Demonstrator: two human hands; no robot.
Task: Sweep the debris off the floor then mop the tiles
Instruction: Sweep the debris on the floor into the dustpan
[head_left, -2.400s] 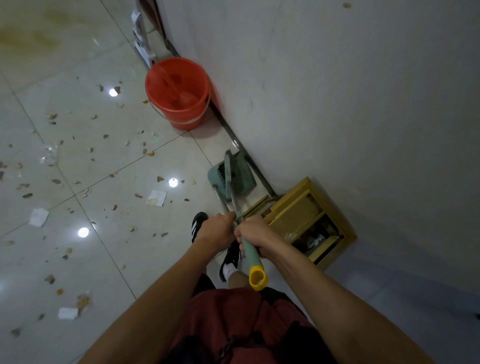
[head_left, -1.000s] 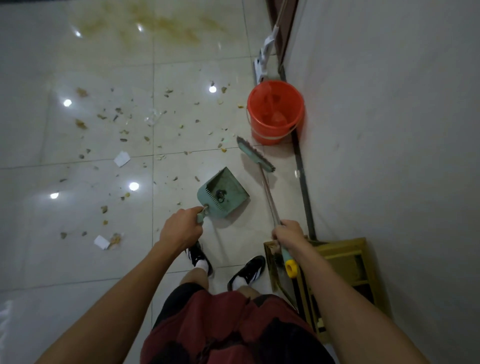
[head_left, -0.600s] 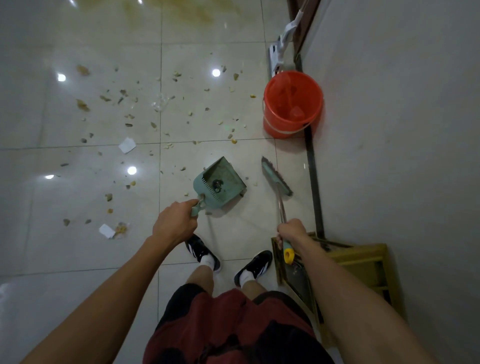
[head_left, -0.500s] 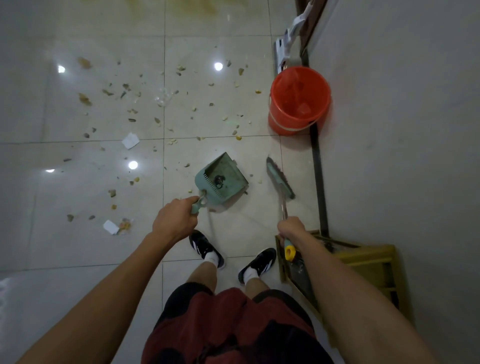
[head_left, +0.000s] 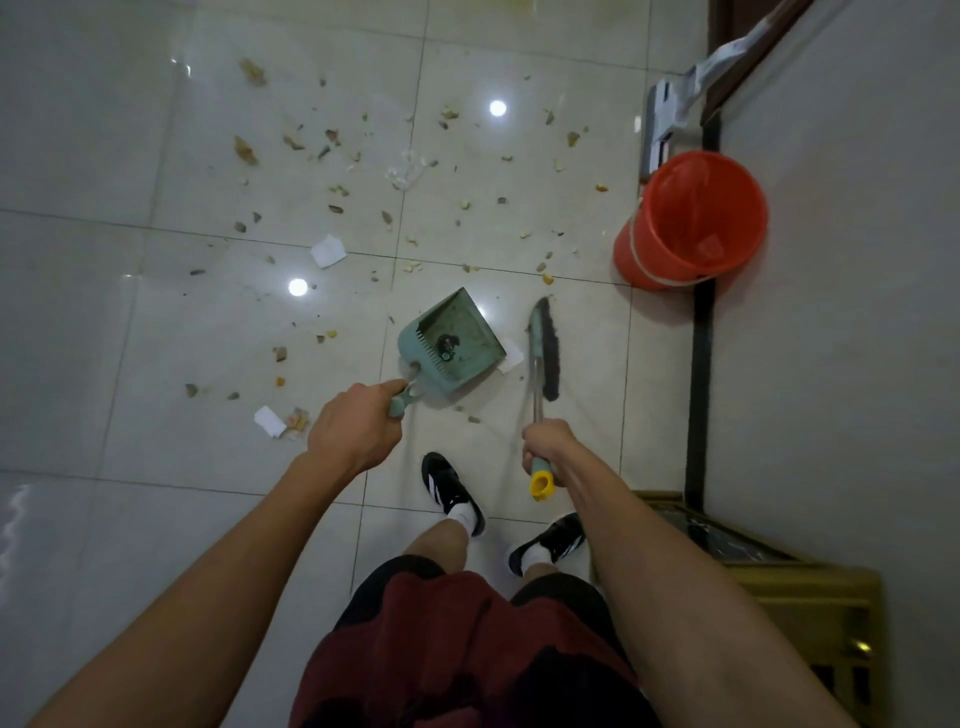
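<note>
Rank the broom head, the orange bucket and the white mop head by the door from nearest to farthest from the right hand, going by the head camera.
From the right hand:
1. Broom head, just ahead of it on the floor.
2. Orange bucket, farther ahead, against the wall on the right.
3. White mop head, beyond the bucket, by the door frame.

Hands split from a joint grip at the wall: left hand (head_left: 358, 428) now gripping dustpan (head_left: 451, 347) handle, right hand (head_left: 548, 446) gripping broom (head_left: 544, 353) handle | dustpan and broom carried out from the wall, side by side over littered floor (head_left: 156, 338) | broom head swung away from bucket (head_left: 691, 221), nearer the feet.
</note>
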